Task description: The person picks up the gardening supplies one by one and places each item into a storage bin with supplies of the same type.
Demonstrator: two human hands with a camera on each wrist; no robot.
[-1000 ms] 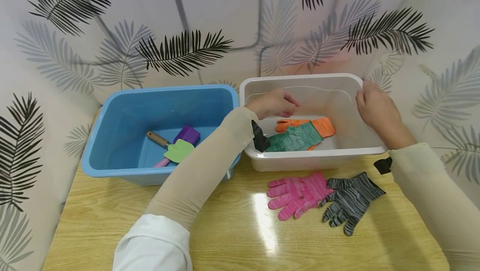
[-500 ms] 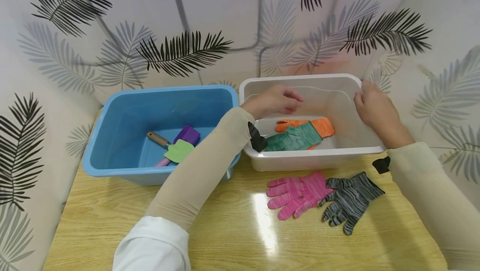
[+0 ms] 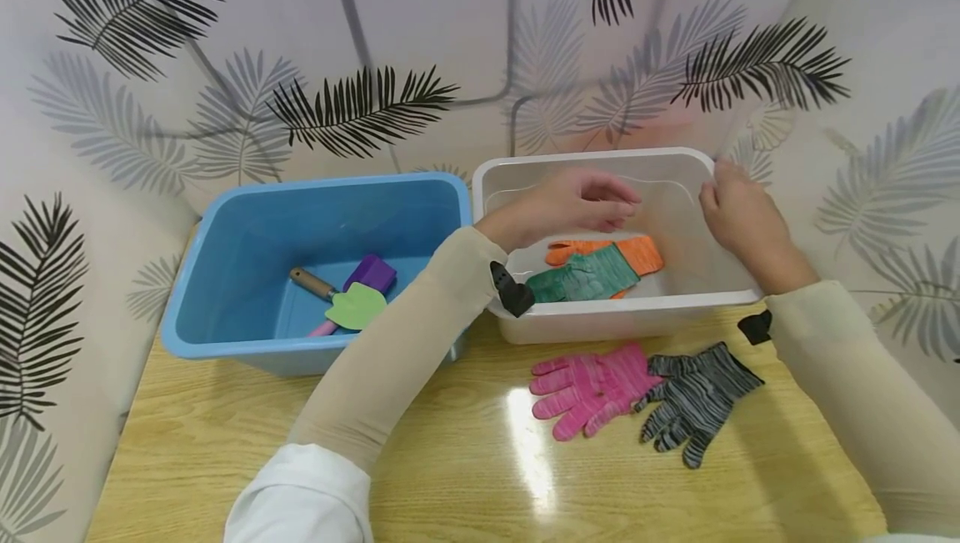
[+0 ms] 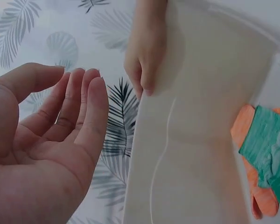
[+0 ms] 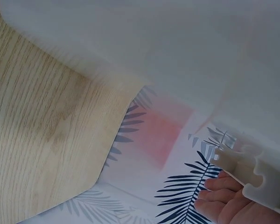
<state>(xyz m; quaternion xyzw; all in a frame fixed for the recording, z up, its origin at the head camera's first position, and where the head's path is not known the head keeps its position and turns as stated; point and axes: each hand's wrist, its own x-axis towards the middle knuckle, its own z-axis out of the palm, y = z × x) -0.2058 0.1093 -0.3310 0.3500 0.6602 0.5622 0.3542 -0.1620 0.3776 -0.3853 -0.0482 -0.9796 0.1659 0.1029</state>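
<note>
My left hand (image 3: 566, 208) hovers over the white bin (image 3: 630, 307), its fingers loosely bent and nothing held. In the left wrist view the palm of that hand (image 4: 46, 154) faces up, with thumb and fingertips apart. At the bin's far right corner my right hand (image 3: 750, 222) grips the rim; the right wrist view has its fingers (image 5: 214, 205) curled beneath the rim's edge. Inside the bin a green glove (image 3: 592, 274) lies partly over an orange glove (image 3: 643, 253), both below my left hand and apart from it.
Left of the white bin stands a blue bin (image 3: 262, 347) with a wooden-handled green trowel (image 3: 356, 307), a purple scoop-like tool (image 3: 371, 274) and a pink handle. A pink glove (image 3: 592, 389) and a grey-black striped glove (image 3: 701, 401) lie on the wooden table (image 3: 450, 460) in front.
My left hand has shifted slightly to the right over the white bin, and its fingers have spread apart. My right hand keeps its hold on the rim, and the gloves lie as before.
</note>
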